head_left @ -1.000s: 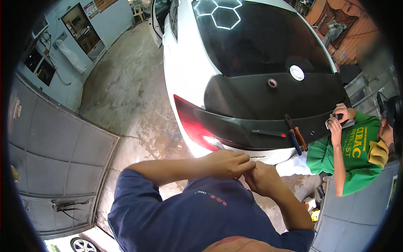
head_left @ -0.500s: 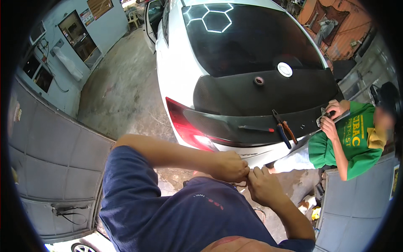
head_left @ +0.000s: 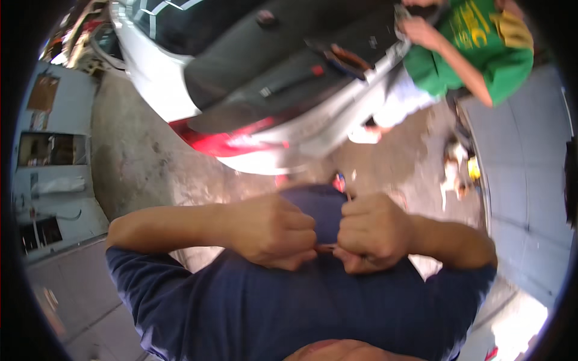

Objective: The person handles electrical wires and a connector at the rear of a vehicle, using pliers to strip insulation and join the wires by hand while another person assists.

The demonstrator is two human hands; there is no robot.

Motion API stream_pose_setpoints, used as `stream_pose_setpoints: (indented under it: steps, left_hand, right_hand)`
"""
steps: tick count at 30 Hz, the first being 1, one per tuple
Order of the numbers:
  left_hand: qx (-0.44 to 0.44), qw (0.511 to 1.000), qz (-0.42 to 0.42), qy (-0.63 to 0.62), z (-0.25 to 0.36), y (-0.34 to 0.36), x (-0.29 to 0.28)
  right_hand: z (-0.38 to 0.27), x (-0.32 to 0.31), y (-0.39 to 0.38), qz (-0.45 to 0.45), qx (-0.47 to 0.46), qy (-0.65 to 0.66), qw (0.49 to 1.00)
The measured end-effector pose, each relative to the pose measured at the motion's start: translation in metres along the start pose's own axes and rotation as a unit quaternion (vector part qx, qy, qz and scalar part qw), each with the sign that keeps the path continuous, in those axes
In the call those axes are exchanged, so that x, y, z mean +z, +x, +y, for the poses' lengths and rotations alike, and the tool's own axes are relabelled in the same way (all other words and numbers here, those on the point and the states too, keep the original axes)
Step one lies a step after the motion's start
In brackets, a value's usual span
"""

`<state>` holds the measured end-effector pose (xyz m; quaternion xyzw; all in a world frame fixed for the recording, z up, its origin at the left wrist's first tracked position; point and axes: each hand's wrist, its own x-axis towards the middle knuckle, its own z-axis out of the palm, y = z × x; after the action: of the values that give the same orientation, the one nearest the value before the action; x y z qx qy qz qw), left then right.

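My left hand and my right hand are both closed into fists, held side by side before my chest. A thin, pale strand spans the small gap between them, its ends hidden in my fingers; what it is I cannot make out. Beyond my hands stands a white car with a black rear lid and a red tail light. On the lid lie orange-and-dark-handled pliers, a slim tool with a red end and a small tape roll, all blurred.
A co-worker in a green shirt stands at the car's right rear corner, hands on a small object at its edge. Grey metal panels rise at the right. Beside them a yellow item is on the concrete floor.
The view has swung, so the car now sits higher and further left. My hands have drawn in toward my chest and turned into level fists, with the thin strand now showing between them.
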<state>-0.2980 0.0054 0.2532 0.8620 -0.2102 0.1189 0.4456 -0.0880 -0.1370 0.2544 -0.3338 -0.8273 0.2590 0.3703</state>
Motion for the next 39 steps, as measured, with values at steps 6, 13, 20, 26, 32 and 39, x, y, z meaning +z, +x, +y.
stream_pose_setpoints:
  steps: [6,13,20,26,32,39]
  left_hand:
    - [-0.028,1.000,-0.006,0.006,0.014,0.000,0.003]
    - [-0.050,0.980,-0.013,0.194,0.015,0.005,0.007]
    - [-0.162,0.937,-0.094,0.296,0.022,0.025,0.012]
    - [-0.018,0.982,-0.022,0.185,0.009,0.019,0.012]
    - [0.025,0.974,-0.032,0.222,0.012,0.025,0.012]
    - [0.023,0.976,-0.047,0.212,0.013,0.029,0.012]
  right_hand:
    - [-0.012,0.007,-0.015,0.063,0.005,0.022,0.998]
    - [-0.003,0.004,-0.017,0.014,0.058,-0.045,0.997]
    - [0.006,0.006,-0.013,0.014,0.072,-0.159,0.985]
    - [-0.012,0.002,-0.008,0.044,0.021,-0.053,0.997]
    - [-0.020,0.012,-0.026,0.120,0.015,-0.055,0.991]
    - [-0.019,0.008,-0.047,0.116,0.018,-0.030,0.993]
